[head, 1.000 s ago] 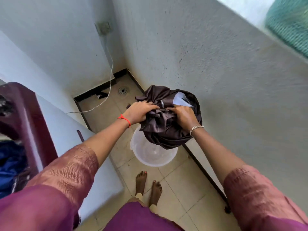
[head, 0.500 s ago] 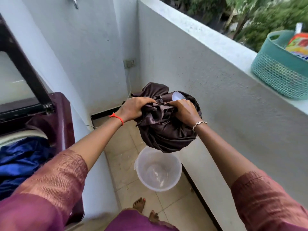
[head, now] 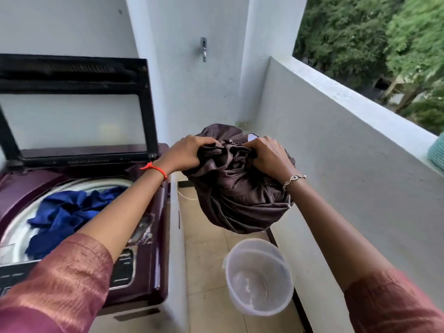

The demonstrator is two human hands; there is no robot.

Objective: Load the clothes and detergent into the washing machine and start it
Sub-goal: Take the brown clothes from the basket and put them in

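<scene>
A bunched dark brown garment hangs in the air above the floor, to the right of the washer. My left hand grips its top left folds and my right hand grips its top right folds. The maroon top-loading washing machine stands at the left with its black-framed lid raised. Blue clothes lie in its drum. The clear plastic bucket stands empty on the floor below the garment.
A white parapet wall runs along the right. A teal basket sits on its ledge at the frame's edge. A metal hook hangs on the back wall. A narrow strip of tiled floor lies between washer and wall.
My view has lifted and turned left, bringing the open washer and its blue clothes into sight. Both hands have raised the brown garment higher above the bucket, still gripping it.
</scene>
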